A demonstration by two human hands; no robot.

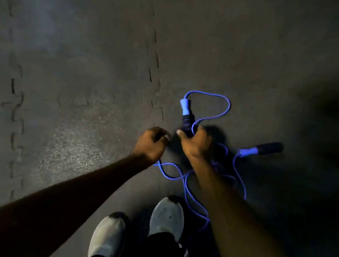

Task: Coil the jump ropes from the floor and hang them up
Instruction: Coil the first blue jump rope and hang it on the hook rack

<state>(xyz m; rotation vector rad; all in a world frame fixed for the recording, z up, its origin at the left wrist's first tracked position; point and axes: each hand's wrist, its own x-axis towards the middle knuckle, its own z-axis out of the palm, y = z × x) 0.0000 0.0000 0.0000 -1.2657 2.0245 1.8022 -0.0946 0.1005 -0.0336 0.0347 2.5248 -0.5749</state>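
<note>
The right hand [195, 143] grips one handle [186, 113] of the blue jump rope [213, 95]. The left hand [152, 143] is curled just beside it. The other handle [262, 148] lies on the floor [80, 90].

The floor [70, 145] looks like matt, grainy rubber matting. The blue jump rope [206, 116] cord looks smooth and plastic, its handle grip [270, 147] dark and matt.

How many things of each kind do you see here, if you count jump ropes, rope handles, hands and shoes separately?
Jump rope: 1, blue
Handles: 2, held handle and floor handle
Hands: 2, left hand and right hand
Shoes: 2, left shoe and right shoe
Total: 7
</note>
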